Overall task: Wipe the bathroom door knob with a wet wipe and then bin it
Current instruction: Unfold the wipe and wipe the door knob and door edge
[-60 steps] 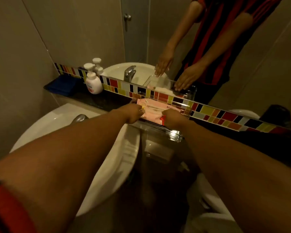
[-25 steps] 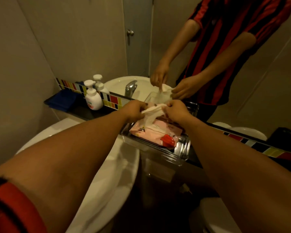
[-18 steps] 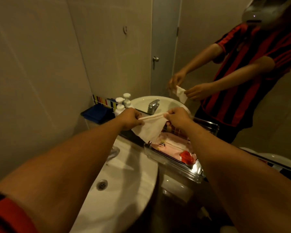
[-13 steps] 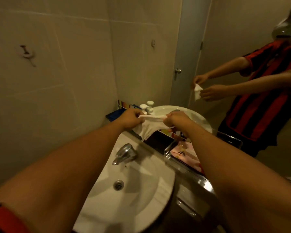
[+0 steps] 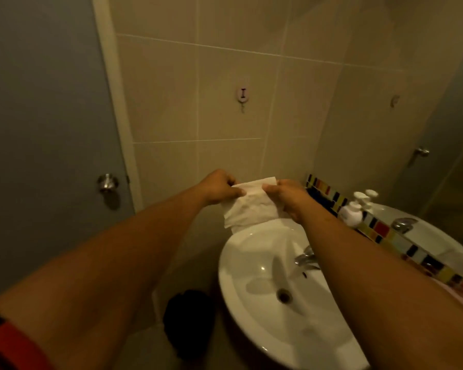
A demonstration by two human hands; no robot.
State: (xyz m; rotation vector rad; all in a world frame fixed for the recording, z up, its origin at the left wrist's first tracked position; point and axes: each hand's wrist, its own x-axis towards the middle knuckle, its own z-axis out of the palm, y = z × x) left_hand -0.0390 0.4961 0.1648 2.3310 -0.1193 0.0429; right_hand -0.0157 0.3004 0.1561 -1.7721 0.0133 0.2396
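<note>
the wipe (image 5: 249, 206) is looking like soft, creased, matt cloth; the knob (image 5: 107, 182) is gleaming as polished metal; the sink (image 5: 265, 276) is shining glossy white.

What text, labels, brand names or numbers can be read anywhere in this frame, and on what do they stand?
No legible text in this frame.
Soap pump bottle: any label is too blurred and dim to read.
Wall hook: shows a dark bar-like mark, not readable as a letter or number.
Wet wipe, door knob, sink and coloured tile strip: no print visible.
</note>
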